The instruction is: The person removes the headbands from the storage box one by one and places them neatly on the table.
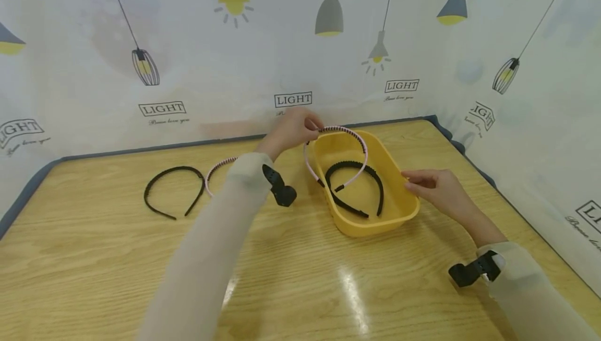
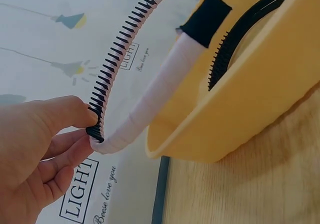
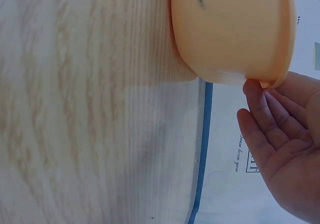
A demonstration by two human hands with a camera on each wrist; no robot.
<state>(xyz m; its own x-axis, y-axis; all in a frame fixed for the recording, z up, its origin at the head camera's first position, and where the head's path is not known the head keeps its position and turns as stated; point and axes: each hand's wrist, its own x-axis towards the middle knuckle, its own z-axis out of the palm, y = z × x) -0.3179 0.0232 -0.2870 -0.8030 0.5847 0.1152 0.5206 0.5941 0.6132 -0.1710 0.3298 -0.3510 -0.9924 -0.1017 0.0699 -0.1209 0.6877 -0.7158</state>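
My left hand pinches a pink headband with black teeth along its inner side, near the top of its curve. Its black-tipped ends hang over the left side of a yellow plastic basin. At the basin's right rim, my right hand pinches the edge; in the right wrist view, fingertips touch the wall just under the lip, while the thumb is mostly hidden. Inside the basin lies a black toothed headband, partly behind the pink one.
Left of the basin, another black headband lies on the wooden table. Beside it is a second pink headband, partly covered by my left sleeve. A lamp-patterned cloth rises behind the table's far edge and on the right.
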